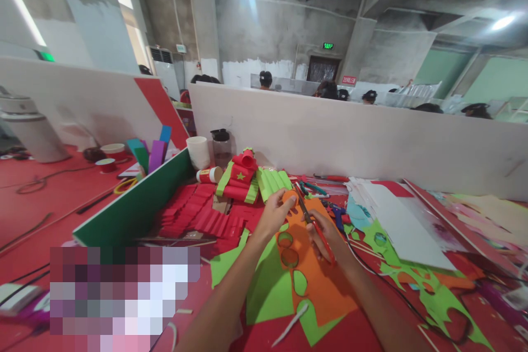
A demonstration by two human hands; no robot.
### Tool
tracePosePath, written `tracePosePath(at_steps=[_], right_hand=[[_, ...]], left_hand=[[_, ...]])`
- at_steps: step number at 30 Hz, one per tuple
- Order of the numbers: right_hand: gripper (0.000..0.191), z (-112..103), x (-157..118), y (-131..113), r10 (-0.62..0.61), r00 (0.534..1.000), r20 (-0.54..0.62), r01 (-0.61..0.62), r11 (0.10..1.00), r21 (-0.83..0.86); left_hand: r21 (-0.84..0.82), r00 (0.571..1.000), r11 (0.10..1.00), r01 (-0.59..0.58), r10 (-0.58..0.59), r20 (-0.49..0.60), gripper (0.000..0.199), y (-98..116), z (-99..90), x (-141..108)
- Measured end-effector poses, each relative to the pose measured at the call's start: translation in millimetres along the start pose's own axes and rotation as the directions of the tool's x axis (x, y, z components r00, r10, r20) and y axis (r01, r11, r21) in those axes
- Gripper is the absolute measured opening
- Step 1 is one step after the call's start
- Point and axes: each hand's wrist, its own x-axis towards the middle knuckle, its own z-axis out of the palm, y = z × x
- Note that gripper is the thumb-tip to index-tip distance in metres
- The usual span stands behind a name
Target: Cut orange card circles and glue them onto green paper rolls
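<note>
Between the thumb and fingers of my left hand (275, 210) is a small rounded piece of orange paper (290, 196). My right hand (324, 231) is closed around the red handles of a pair of scissors (305, 211), whose blades point up beside the orange piece. Below both hands lies an orange sheet (325, 291) with several round holes cut in it. Lime-green sheets (264, 297) lie partly under it, and green shows through some holes. On its lower edge rests a thin white strip (291, 324).
Behind my left hand stand folded red strips (198, 212), a red-and-green paper model (240, 176), a white cup (198, 153) and a dark-lidded bottle (221, 146). A green divider (136, 203) runs left. Cut green scraps (437, 291) and white sheets (400, 220) lie right.
</note>
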Motion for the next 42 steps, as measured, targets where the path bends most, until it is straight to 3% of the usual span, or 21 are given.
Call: tracePosePath(at_steps=[4,20,42], right_hand=[[0.049,2,-2,-3,-0.005,1.0,-0.005,0.005,1.0,-0.016],[0.053,0,0,9,-0.075,0.997,0.017,0.076,0.996,-0.042],[0.049,-1,0,-1,0.005,1.0,0.005,-0.005,0.999,-0.036]], left_hand=[[-0.019,0.999,1.0,-0.014,0.014,-0.039,0.027,1,-0.2,0],[0.014,1.0,1.0,-0.012,0.012,-0.012,0.021,-1,-1.4,1],[0.013,1.0,1.0,0.013,-0.013,0.018,0.022,-4,-0.8,1]])
